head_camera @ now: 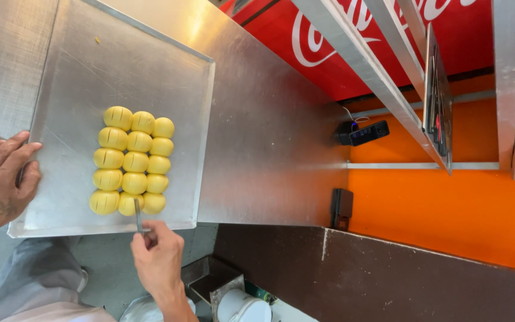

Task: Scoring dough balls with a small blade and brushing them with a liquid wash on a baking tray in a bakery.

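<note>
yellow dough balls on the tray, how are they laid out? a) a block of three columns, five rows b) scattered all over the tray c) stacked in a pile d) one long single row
a: the yellow dough balls sit packed together in three columns of five on the metal tray, and the right hand holds a thin blade at the nearest row.
</note>
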